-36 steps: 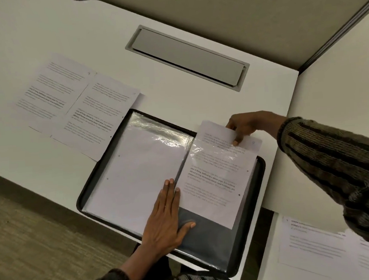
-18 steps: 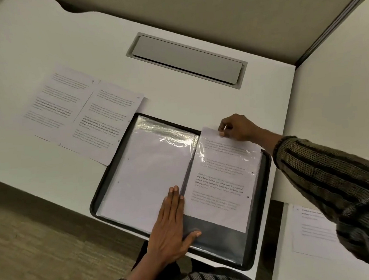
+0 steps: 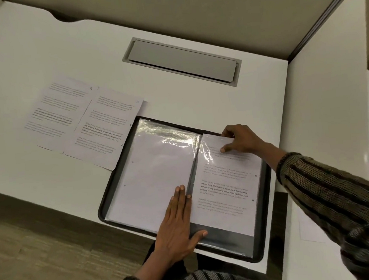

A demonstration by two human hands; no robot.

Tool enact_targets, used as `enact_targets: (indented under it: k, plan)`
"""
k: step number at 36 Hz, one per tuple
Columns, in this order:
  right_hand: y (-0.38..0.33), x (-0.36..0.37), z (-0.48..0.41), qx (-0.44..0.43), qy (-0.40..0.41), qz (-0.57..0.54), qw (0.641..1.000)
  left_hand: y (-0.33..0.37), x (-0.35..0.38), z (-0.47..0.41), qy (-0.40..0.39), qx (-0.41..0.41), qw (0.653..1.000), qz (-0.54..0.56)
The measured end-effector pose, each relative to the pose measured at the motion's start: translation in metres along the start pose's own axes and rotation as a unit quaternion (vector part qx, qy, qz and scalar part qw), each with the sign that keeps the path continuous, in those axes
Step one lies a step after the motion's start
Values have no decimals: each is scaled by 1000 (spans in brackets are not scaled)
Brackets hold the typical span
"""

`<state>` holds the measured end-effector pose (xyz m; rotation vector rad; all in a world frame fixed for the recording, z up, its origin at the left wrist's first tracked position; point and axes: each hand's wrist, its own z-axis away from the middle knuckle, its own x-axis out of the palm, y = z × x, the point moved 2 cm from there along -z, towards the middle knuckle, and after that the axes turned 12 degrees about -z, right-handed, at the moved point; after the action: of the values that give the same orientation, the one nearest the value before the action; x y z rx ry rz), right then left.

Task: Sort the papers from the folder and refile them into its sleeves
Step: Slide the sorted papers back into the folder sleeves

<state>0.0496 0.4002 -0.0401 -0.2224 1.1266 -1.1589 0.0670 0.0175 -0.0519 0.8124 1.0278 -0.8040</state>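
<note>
The left hand (image 3: 177, 223) lies open and flat on the folder (image 3: 262, 226) by its spine. The right hand (image 3: 240, 141) pinches the printed sheet (image 3: 224, 187) at the sleeve mouth. If pushed unevenly, the sheet's bottom edge may catch and buckle, since it sits short of the sleeve's near end.

Page text (image 3: 224, 189) illegible; right-desk paper (image 3: 310, 229) sleeve-hidden.

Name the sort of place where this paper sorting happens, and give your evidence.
Probably an office cubicle: a white desk with a built-in cable hatch, a fabric divider panel behind it, and carpet underfoot.
</note>
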Motion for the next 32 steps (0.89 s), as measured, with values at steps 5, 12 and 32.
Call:
enact_targets:
  k: [5, 12, 32]
  plan:
    - [3, 3, 5, 26, 21, -22, 999, -6, -3, 0, -18, 15, 1000, -2]
    - [-3, 4, 10, 47, -29, -47, 997, -12, -5, -1, -45, 32, 998, -10]
    - [-13, -7, 24, 100, 3, 135, 986, -13, -16, -5, -103, 33, 994, -13]
